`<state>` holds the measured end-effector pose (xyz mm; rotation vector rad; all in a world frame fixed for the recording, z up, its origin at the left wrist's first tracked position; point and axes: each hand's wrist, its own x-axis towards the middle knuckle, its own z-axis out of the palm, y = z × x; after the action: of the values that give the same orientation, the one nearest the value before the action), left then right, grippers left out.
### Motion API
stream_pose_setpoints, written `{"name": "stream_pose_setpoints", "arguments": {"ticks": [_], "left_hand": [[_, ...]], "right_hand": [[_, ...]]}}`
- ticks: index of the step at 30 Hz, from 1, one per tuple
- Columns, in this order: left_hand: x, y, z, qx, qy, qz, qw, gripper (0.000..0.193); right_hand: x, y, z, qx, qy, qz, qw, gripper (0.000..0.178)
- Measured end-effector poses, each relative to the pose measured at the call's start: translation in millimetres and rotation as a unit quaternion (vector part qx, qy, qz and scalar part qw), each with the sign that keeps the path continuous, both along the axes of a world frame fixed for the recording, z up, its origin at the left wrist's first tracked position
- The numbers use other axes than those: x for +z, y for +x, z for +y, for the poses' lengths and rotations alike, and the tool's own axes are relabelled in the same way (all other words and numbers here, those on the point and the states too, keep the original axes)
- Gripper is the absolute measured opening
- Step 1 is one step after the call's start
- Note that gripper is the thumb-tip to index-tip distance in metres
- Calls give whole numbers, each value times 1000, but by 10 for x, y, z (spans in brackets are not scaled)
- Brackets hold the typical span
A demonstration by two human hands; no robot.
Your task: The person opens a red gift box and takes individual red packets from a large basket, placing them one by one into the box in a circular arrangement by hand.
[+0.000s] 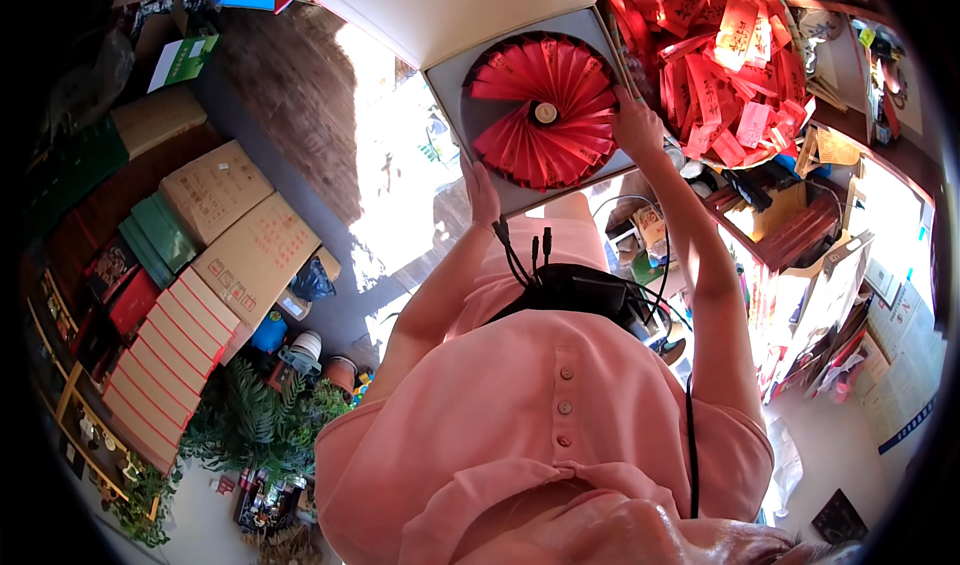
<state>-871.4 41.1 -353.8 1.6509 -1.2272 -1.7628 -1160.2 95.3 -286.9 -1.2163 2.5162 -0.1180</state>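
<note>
A square box [447,83] with a grey lining is held in front of me, its pale lid [480,10] raised at the far side. In its round recess, red paper packets [540,160] stand fanned in a ring around a small round gold-coloured piece [545,114]. My left hand [483,195] grips the box at its near left edge, with some fingers hidden beneath or behind it. At the ring's right side, my right hand [637,128] has its fingers closed at the end of a red packet; the fingertips are partly hidden among the packets.
A round basket [797,60] heaped with loose red packets stands right of the box. Cardboard cartons [255,250] and a row of red-edged boxes [172,365] are stacked on the left, above potted plants [245,415]. Black cables [510,250] hang at my waist.
</note>
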Motion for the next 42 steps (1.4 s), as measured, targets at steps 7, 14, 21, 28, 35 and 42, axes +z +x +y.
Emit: {"name": "stream_pose_setpoints", "arguments": {"ticks": [7,14,21,28,35,42], "left_hand": [[390,-266,-239,-176,-336,-98,920,59],[501,-1056,-696,-380,-488,-218,755,62],[420,-1165,-797,-413,-502,-255,716,65],[464,-1215,-979,-458,-507,-234,692,65],[429,-1147,-977,-459,-526,-215,683,63],[544,-1349,-1115,-443,-545,-226,675,62]], "right_hand": [[171,-40,-252,93,-133,11,987,45],[-107,146,-294,139,-134,22,981,67],[68,182,-567,223,-136,46,964,67],[-115,208,-435,161,-138,34,977,64],[-139,255,-556,182,-123,41,975,64],[-70,316,-548,162,-135,38,977,63]]}}
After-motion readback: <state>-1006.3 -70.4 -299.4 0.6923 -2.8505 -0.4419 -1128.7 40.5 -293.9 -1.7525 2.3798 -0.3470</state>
